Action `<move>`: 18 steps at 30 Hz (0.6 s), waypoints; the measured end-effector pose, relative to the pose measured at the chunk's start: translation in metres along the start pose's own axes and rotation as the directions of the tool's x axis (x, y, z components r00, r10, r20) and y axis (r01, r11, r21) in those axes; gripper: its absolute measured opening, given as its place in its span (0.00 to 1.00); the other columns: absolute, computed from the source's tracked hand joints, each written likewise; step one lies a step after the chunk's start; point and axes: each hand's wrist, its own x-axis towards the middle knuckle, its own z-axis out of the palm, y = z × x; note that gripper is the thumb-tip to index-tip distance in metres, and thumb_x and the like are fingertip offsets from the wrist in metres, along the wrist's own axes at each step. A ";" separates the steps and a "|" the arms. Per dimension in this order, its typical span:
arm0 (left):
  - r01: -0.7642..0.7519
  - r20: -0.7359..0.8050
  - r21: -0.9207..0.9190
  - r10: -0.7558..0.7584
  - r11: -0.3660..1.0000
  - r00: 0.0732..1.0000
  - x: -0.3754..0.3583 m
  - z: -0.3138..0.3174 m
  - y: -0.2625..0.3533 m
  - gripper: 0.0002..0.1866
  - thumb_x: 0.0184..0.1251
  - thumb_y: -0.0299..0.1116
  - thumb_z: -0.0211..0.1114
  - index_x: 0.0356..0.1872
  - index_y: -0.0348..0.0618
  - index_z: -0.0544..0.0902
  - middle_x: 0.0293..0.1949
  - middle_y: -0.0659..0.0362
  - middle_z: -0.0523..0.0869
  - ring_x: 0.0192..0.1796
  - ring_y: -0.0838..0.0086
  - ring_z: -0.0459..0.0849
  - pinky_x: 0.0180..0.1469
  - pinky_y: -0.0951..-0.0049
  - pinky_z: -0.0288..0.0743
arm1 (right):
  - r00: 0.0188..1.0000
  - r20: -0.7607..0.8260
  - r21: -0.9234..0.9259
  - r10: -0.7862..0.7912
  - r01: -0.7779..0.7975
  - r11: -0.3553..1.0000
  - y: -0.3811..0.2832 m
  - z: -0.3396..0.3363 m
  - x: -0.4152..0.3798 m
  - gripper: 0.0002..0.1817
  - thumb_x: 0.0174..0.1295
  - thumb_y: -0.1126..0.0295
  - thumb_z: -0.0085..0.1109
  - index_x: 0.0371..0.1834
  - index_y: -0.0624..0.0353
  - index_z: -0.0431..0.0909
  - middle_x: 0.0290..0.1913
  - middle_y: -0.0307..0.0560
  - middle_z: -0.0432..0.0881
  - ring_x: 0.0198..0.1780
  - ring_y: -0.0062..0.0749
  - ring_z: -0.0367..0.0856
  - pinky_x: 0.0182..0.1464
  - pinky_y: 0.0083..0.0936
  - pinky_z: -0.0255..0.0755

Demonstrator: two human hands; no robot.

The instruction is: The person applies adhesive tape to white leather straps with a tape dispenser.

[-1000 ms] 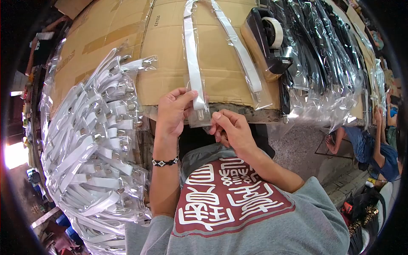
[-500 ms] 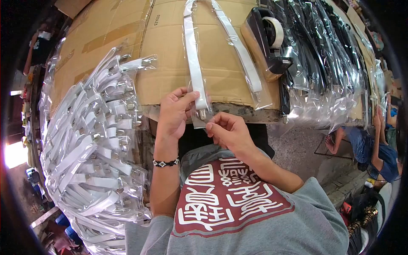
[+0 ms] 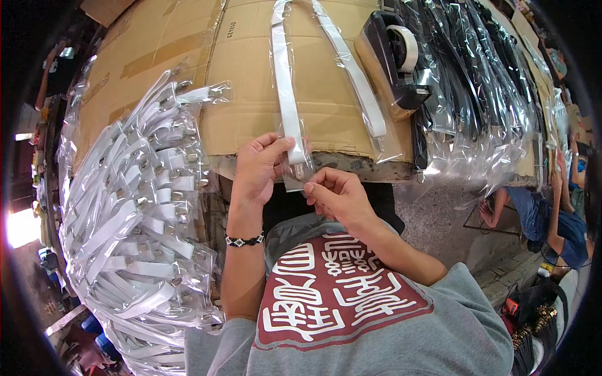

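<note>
Now the right hand (image 3: 338, 194) sits farther left, at the clear sleeve (image 3: 294, 182).

White along the strap (image 3: 287, 94) in its clear sleeve (image 3: 390, 151) and across the bagged pile (image 3: 141, 269) at left; black through the bagged straps (image 3: 476, 81) at right. Tan on the cardboard (image 3: 251, 100), black on the tape dispenser (image 3: 384, 59). Grey on the shirt (image 3: 389, 351), maroon and white on its printed panel (image 3: 348, 288), black-and-white patterning on the bracelet (image 3: 244, 240).

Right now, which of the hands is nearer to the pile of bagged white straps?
Left. The left hand is just right of the pile of bagged white straps; the right hand is farther right, beyond the left one.
</note>
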 end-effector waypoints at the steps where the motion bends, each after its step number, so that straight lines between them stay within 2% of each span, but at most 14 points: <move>1: 0.002 -0.009 0.002 -0.002 1.000 1.000 0.000 0.001 0.001 0.13 0.72 0.29 0.65 0.50 0.29 0.81 0.49 0.45 0.89 0.51 0.64 0.91 0.53 0.66 0.87 | 1.000 -0.014 -0.016 0.004 -0.004 1.000 0.000 0.000 0.000 0.09 0.70 0.64 0.64 0.38 0.60 0.82 0.29 0.35 0.83 0.25 0.13 0.75 0.25 0.13 0.63; 6: -0.005 -0.021 -0.003 0.005 1.000 1.000 0.002 0.001 -0.002 0.13 0.72 0.29 0.65 0.50 0.29 0.80 0.51 0.43 0.89 0.50 0.64 0.91 0.52 0.67 0.86 | 0.990 -0.135 -0.048 -0.045 0.038 0.998 -0.018 -0.016 -0.004 0.12 0.71 0.62 0.63 0.41 0.61 0.83 0.30 0.37 0.83 0.25 0.14 0.76 0.21 0.14 0.64; 9: 0.004 -0.018 0.021 -0.003 1.000 1.000 0.002 0.001 -0.001 0.13 0.72 0.29 0.65 0.51 0.29 0.80 0.51 0.43 0.89 0.50 0.64 0.91 0.52 0.68 0.86 | 0.934 -0.284 -0.147 -0.219 0.183 0.972 -0.045 -0.040 -0.008 0.10 0.72 0.66 0.62 0.41 0.62 0.83 0.31 0.41 0.85 0.24 0.14 0.77 0.18 0.11 0.63; 11: 0.003 -0.016 0.023 -0.003 1.000 1.000 0.001 0.002 0.000 0.14 0.73 0.30 0.65 0.51 0.29 0.80 0.50 0.44 0.89 0.50 0.64 0.91 0.52 0.68 0.86 | 0.844 -0.409 -0.226 -0.346 0.274 0.935 -0.073 -0.054 -0.013 0.10 0.72 0.66 0.61 0.42 0.63 0.83 0.33 0.42 0.86 0.25 0.14 0.78 0.19 0.11 0.63; 13: -0.001 -0.013 0.022 0.001 1.000 1.000 0.002 0.001 -0.001 0.14 0.73 0.30 0.65 0.51 0.29 0.80 0.50 0.44 0.89 0.50 0.64 0.91 0.52 0.69 0.86 | 0.733 -0.472 -0.359 -0.489 0.347 0.866 -0.091 -0.075 -0.013 0.10 0.70 0.66 0.62 0.42 0.63 0.83 0.33 0.40 0.86 0.26 0.15 0.78 0.26 0.14 0.68; 17: -0.009 -0.030 0.032 0.010 0.999 1.000 0.002 0.002 -0.001 0.13 0.72 0.29 0.65 0.51 0.28 0.81 0.49 0.44 0.89 0.49 0.64 0.91 0.52 0.69 0.87 | 0.485 -0.489 -0.562 -0.725 0.460 0.687 -0.129 -0.100 -0.008 0.09 0.69 0.69 0.62 0.42 0.65 0.83 0.33 0.40 0.86 0.29 0.15 0.78 0.35 0.15 0.72; 18: -0.008 -0.030 0.027 0.009 1.000 1.000 0.002 0.002 -0.002 0.13 0.72 0.29 0.64 0.51 0.28 0.81 0.49 0.44 0.89 0.49 0.64 0.91 0.52 0.69 0.87 | 0.440 -0.493 -0.598 -0.750 0.455 0.660 -0.137 -0.106 -0.004 0.12 0.67 0.67 0.62 0.42 0.67 0.84 0.33 0.43 0.87 0.32 0.19 0.80 0.37 0.19 0.73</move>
